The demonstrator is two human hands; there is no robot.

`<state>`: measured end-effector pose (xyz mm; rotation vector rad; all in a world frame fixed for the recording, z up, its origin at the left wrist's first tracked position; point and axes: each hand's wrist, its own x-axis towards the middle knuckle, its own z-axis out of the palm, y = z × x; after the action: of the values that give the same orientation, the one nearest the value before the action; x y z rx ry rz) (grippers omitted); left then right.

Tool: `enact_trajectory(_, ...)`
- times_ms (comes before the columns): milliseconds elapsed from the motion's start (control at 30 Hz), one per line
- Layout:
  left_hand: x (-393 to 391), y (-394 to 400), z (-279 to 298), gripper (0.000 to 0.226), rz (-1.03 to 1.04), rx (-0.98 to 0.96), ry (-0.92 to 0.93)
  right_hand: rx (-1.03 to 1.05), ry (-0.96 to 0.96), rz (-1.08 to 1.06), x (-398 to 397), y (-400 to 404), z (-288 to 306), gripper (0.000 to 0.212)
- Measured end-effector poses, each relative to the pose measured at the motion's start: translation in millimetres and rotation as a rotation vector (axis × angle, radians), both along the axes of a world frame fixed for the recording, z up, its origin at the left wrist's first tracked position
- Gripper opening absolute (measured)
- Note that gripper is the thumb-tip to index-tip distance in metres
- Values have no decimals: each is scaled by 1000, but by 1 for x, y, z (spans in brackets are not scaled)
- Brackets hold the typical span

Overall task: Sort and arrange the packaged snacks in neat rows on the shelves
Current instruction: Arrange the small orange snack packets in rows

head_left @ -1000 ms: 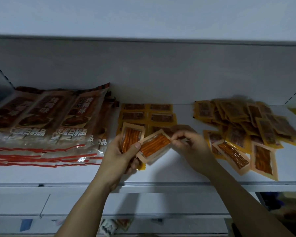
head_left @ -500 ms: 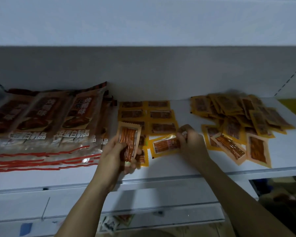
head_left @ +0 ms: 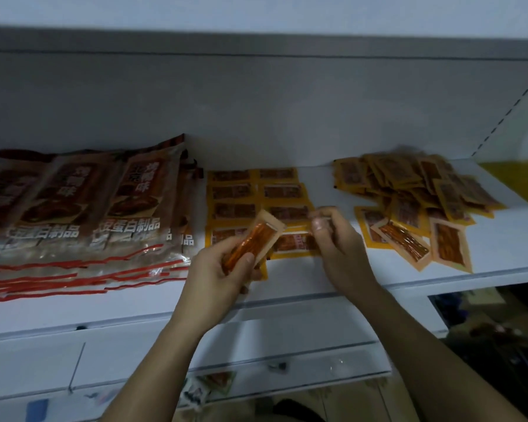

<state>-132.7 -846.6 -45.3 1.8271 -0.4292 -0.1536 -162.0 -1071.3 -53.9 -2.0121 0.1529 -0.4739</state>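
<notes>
A small orange plastic snack packet [head_left: 252, 239] is pinched tilted in the left hand [head_left: 218, 275] — just above the tidy rows of yellow packets [head_left: 256, 205] on the white shelf [head_left: 287, 278]. The right hand [head_left: 337, 248] is curled over the rows' front edge — whether anything is gripped cannot be told.

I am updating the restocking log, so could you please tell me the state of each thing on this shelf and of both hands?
Small orange packet: lifted, tilted, held in left hand.
Right hand: fingers curled at the grid's front packet; contact unclear.
Yellow-orange packets in two columns: flat, neatly rowed.
Loose heap of yellow-orange packets: unsorted, overlapping.
Large brown snack bags: stacked flat, overlapping.
White shelf board: partly bare.
</notes>
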Motion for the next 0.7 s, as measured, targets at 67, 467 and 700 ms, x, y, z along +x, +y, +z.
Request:
enact_trajectory(67, 5, -4, -10, 32, -42, 251, -344, 240, 153, 285, -17, 12, 16, 31)
enact_trajectory(467, 8, -29, -29, 62, -247, 556, -462, 190, 377, -29, -42, -22, -4, 7)
enact_trajectory(700, 16, -38, -27, 52, -348, 775, -456, -229, 360, -170, -30, -15, -17, 23)
